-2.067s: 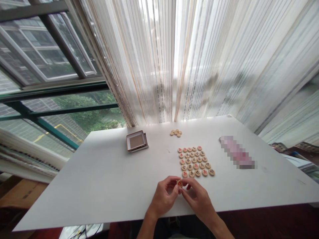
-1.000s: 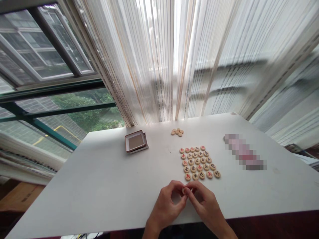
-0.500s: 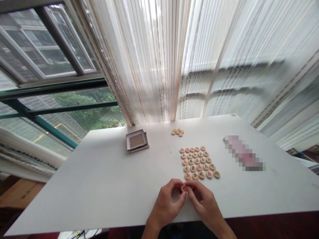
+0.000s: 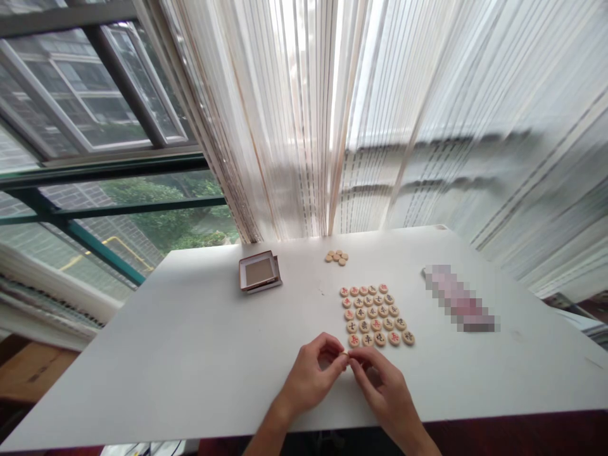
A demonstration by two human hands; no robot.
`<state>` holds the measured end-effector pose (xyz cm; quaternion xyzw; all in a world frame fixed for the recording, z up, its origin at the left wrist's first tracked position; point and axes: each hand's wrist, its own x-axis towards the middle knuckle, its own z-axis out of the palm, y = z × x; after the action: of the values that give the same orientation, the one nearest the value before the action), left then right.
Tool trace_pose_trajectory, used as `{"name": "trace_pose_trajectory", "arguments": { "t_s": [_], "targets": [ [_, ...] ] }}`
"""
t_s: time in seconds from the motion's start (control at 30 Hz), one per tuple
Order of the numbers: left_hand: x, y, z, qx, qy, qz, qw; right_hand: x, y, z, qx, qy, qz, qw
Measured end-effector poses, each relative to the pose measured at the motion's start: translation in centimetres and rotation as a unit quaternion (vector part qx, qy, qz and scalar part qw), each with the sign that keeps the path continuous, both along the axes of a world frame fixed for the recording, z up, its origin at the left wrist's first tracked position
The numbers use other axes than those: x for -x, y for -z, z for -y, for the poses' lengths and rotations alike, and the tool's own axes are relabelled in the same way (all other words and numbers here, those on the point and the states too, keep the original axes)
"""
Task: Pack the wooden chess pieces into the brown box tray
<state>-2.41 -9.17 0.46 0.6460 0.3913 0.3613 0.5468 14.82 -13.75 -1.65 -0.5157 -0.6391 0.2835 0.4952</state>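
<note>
Since the last frame the held disc (image 4: 345,354) has turned: red character faced the camera, now only a thin edge shows. Hands still together.

Nearest: left hand (image 4: 308,375) and right hand (image 4: 388,387), both with thumb and fingertips pinched on that disc, above the white table (image 4: 180,361), near its front edge. Fingers cover most of it. Disc is just on the near side of the grid's front row, by the left corner piece (image 4: 354,340).

Handling, my read: light, stiff, probably wood. Not fragile. Smooth faces could slip if pinched off-centre; rim is small, so fingertips only. Best hold: opposite sides of the rim, faces free.

Next out: five rows of five round pieces, red and black characters up, e.g. the centre one (image 4: 373,311). Small gaps, rows slightly uneven. Pixelated pinkish item (image 4: 458,302) lies right of them.

Further: open shallow box (image 4: 260,273) on the left; small cluster of discs (image 4: 337,257), no characters visible, near the far edge. Curtain (image 4: 285,158) behind.
</note>
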Motion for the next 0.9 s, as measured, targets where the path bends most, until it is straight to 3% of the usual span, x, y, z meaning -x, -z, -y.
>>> {"name": "trace_pose_trajectory", "arguments": {
  "t_s": [0.13,0.33,0.5,0.63,0.73,0.83,0.9],
  "targets": [
    [1.0,-1.2,-2.4,-0.003,0.020,-0.001,1.000,0.1,0.1,0.1,-0.001,0.009,-0.001,1.000],
    [1.3,-2.6,-7.8,-0.015,0.015,-0.014,1.000,0.1,0.3,0.2,-0.014,0.020,-0.004,1.000],
    [0.1,-1.7,-11.1,-0.030,0.021,-0.027,0.999,0.1,-0.2,0.2,-0.016,0.019,0.000,1.000],
    [-0.8,-0.4,-12.2,-0.037,0.017,-0.016,0.999,0.3,-0.2,0.5,-0.015,0.018,-0.010,1.000],
    [-1.0,0.5,-12.4,-0.045,-0.006,-0.001,0.999,-0.3,-0.5,0.8,-0.011,0.017,-0.080,0.997],
    [-0.8,1.0,-12.3,-0.058,-0.032,0.013,0.998,-2.9,-2.2,-0.3,-0.019,0.038,-0.174,0.984],
    [-0.6,1.1,-12.1,-0.066,-0.044,0.018,0.997,-5.8,-4.1,-2.6,-0.031,0.064,-0.176,0.982]
  ]
}}
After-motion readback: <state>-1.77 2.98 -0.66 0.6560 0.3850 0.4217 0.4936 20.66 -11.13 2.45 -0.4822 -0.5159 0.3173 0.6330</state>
